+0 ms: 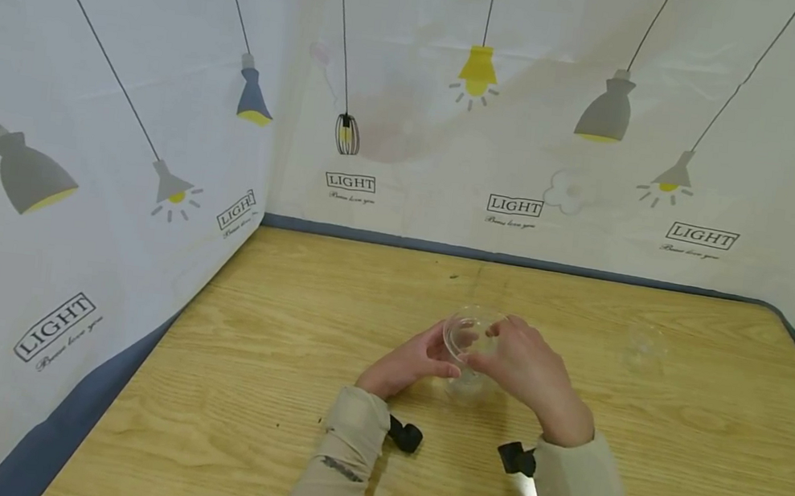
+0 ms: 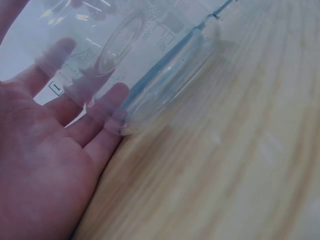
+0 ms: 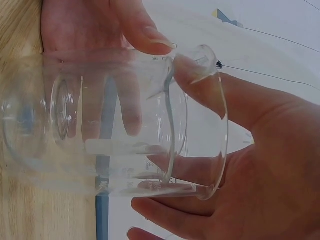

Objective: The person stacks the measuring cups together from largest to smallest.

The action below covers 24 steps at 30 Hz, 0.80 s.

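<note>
Two clear glass beakers are nested upright at the middle of the table. The outer beaker (image 3: 30, 150) has its base on the wood in the left wrist view. The inner beaker (image 3: 202, 140) sits partly inside it, its rim standing out above the outer one's. My left hand (image 1: 414, 363) holds the outer beaker's side, thumb in front and fingers seen through the glass. With thumb and fingers on opposite sides, my right hand (image 1: 527, 365) grips the inner beaker near its rim. Reflections blur where the two glass walls meet.
Another clear glass vessel (image 1: 645, 348) stands to the right on the wooden table (image 1: 289, 309). White sheets (image 1: 424, 130) printed with lamps border the back and sides. Small black cameras (image 1: 408, 437) are worn at both wrists.
</note>
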Motion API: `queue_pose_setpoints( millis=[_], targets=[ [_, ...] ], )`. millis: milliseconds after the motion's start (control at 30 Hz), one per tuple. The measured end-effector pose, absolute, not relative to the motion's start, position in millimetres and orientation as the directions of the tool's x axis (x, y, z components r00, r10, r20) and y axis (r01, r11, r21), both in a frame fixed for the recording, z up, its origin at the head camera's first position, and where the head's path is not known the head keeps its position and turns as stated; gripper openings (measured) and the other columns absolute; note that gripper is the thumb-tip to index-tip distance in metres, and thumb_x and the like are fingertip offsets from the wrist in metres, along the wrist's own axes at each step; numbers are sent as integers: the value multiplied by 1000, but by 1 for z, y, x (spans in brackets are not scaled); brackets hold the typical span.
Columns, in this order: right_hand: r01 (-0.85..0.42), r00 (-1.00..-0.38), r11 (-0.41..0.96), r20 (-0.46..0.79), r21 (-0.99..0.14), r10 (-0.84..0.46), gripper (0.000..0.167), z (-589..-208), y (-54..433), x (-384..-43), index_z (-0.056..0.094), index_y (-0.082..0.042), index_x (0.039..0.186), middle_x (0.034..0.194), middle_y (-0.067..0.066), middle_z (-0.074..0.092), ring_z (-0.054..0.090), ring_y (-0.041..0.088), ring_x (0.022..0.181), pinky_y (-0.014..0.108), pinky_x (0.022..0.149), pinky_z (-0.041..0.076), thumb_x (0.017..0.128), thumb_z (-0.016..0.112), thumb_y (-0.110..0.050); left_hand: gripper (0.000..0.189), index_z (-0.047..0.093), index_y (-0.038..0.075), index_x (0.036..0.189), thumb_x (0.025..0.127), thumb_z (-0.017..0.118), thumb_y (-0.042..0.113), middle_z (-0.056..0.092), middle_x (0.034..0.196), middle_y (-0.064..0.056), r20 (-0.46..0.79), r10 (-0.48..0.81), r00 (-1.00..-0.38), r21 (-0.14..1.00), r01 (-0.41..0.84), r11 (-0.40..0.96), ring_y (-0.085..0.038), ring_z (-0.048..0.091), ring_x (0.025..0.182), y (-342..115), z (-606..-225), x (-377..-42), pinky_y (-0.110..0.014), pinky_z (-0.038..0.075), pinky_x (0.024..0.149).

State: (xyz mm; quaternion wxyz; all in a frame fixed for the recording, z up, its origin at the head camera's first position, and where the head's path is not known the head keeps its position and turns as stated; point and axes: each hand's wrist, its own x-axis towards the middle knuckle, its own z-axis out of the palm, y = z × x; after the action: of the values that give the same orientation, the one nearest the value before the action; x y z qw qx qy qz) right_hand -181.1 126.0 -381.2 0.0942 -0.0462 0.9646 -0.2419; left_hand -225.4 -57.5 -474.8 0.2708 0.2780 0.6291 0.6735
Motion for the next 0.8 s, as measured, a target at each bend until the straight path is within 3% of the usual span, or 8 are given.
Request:
queue_pose_setpoints(
  millis=[433,800],
  targets=[
    [-55,-975,874,-164,-483,-152,62,-382,127,-182,56,-1,112,107,11,53,50,24,92,44,66,46,73,64,-49,80,13,22,144,83,64,15,31,142,-4,50,731,-680,995,-28,-95,-22,28,129,-58,-476,-224,-33,37,94],
    [-61,-974,877,-162,-477,-156,62,-381,127,-181,57,0,113,108,12,52,50,26,94,46,68,46,74,64,-48,80,18,22,143,80,67,23,34,140,-8,69,732,-678,994,-19,-111,-24,29,129,-58,-476,-225,-33,37,94]
  ],
)
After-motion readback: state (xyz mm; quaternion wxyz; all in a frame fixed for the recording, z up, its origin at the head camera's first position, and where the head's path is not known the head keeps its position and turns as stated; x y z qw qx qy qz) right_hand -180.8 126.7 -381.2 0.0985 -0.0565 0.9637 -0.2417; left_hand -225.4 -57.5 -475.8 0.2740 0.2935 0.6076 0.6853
